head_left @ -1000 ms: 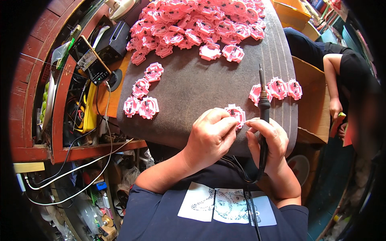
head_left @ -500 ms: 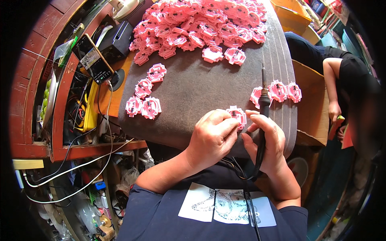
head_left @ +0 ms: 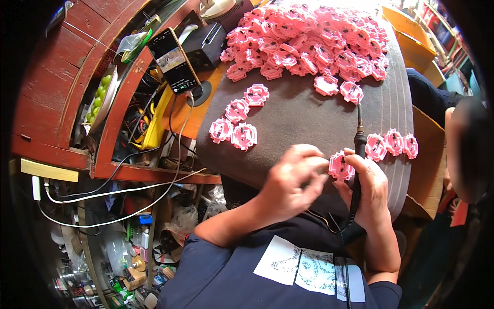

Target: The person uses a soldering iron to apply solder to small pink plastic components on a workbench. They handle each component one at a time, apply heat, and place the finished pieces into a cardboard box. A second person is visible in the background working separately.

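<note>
My right hand [head_left: 371, 181] holds a soldering iron [head_left: 359, 138] upright against the palm, its metal tip pointing away from me. The thumb and fingertips of the same hand also pinch a pink plastic part [head_left: 339, 166] with a small dark piece in its middle. Just left of that part, my left hand [head_left: 295, 177] is slightly blurred, its fingers apart and nothing visible between them. To the right of the iron, several similar pink parts [head_left: 393, 142] stand in a row on the dark work surface [head_left: 298, 116].
A big heap of pink parts [head_left: 309, 41] covers the far side. Several more lie in a loose group [head_left: 243, 136] at left. A phone on a stand [head_left: 175, 62] is beyond them. At right are a cardboard box [head_left: 427, 170] and another person's hand [head_left: 453, 206].
My left hand has come off the pink part and its fingers have spread. The part is now pinched in my right hand beside the iron. The whole view has shifted leftward.
</note>
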